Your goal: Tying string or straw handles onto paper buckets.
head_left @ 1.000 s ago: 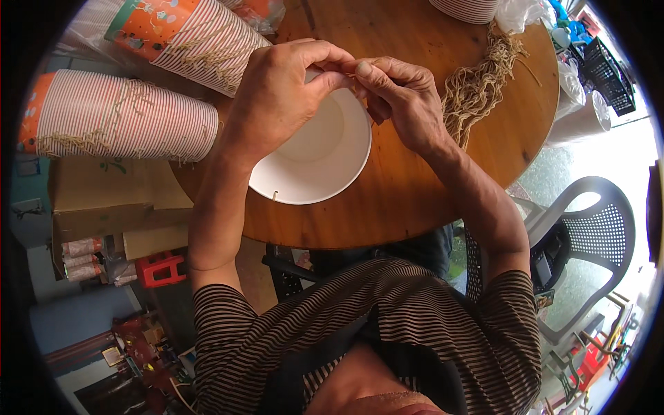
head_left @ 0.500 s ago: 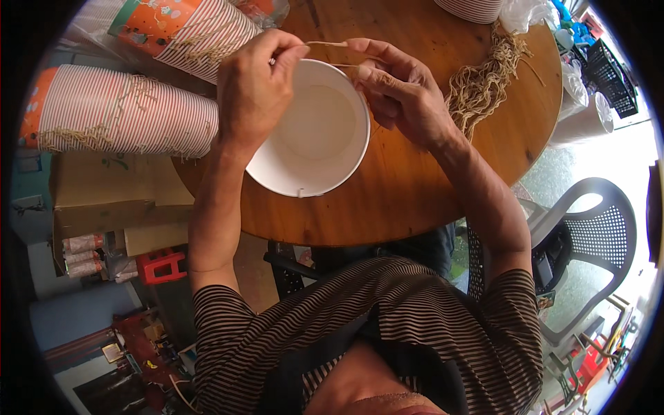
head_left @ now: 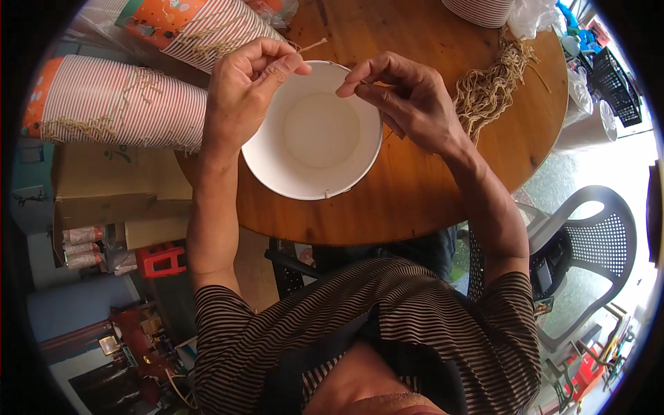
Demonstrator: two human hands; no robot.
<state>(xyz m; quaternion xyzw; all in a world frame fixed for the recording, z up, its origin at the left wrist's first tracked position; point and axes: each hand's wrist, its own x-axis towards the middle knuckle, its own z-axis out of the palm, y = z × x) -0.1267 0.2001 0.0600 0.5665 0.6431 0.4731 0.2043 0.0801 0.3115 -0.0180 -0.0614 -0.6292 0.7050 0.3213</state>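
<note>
- The left hand (head_left: 250, 86) is raised at the upper centre-left, wrist nearly straight above the forearm, fingers curled; its grip is closed, thumb against fingers, on a short cord (head_left: 314, 45) whose end pokes toward the upper right.
- The right hand (head_left: 407, 97) leans in from the right, thumb and index finger close together, other fingers bent; whether its grip has hold of anything, I cannot tell.
- Between and below the hands, at upper centre, the white tub (head_left: 271, 155) stands mouth up on the round wooden surface (head_left: 429, 200).
- A tan cord bundle (head_left: 494, 84) lies on the surface at upper right.
- Striped tub stacks (head_left: 131, 102) lie at upper left, above a cardboard box (head_left: 104, 173).
- A red stool (head_left: 160, 261) is at lower left, a grey chair (head_left: 600, 235) at right.
</note>
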